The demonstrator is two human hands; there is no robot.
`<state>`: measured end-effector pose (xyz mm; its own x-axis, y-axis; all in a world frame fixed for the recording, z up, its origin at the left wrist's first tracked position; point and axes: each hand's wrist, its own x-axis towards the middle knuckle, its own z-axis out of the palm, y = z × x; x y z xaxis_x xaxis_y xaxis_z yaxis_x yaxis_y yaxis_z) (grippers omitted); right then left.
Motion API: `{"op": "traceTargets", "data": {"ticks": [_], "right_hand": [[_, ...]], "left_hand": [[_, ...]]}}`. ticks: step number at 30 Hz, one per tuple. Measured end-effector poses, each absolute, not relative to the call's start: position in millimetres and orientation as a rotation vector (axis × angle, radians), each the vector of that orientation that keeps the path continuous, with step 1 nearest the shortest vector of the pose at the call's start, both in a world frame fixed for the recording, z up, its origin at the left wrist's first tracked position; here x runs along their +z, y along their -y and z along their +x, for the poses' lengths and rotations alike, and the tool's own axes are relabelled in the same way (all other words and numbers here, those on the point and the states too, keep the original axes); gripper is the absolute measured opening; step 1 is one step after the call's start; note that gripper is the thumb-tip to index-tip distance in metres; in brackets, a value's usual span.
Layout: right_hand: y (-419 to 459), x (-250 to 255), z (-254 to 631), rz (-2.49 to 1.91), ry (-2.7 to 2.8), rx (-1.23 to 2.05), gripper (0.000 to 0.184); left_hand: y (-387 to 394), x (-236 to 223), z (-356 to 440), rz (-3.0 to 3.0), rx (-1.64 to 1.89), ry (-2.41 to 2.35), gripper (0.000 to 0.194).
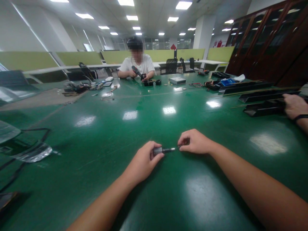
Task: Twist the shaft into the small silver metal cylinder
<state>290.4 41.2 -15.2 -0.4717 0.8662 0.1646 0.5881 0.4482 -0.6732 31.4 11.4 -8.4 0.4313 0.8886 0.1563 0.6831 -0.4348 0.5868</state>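
My left hand (143, 160) is closed around the thick grey handle of a small screwdriver-like tool (161, 149), held just above the green table (101, 141). The tool's thin dark shaft points right. My right hand (196, 141) pinches the tip end of that shaft with its fingers curled. What sits at the tip is too small to make out. Both forearms reach in from the bottom edge.
A person sits at the far end of the table with a power tool (136, 71) and small black parts (150, 82). Another person's hand (295, 106) rests on long black rails (262, 107) at the right. Clear plastic packaging (31, 150) lies at left; cables and clutter lie at the far left.
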Motion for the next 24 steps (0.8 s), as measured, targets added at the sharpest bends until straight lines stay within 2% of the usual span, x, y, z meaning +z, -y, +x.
{"op": "traceTargets", "data": {"ticks": [8,13,18,24], "right_hand": [[-36.8,-17.2,271.3,-1.121,2.231,0.71,0.009],[-30.5,-25.0,239.4,-0.989,2.272,0.486,0.009],[-27.7,-28.1,233.6,-0.995,2.254,0.444,0.01],[-27.4,-27.0,238.1,-0.98,2.246,0.458,0.013]], "left_hand": [[-12.5,-8.6,33.9,2.242,0.618,-1.351,0.022],[-9.3,-7.4,36.4,2.266,0.618,-1.24,0.019],[-6.9,-8.9,38.0,2.297,0.66,-1.206,0.03],[-9.6,-13.7,36.4,2.258,0.662,-1.27,0.02]]}}
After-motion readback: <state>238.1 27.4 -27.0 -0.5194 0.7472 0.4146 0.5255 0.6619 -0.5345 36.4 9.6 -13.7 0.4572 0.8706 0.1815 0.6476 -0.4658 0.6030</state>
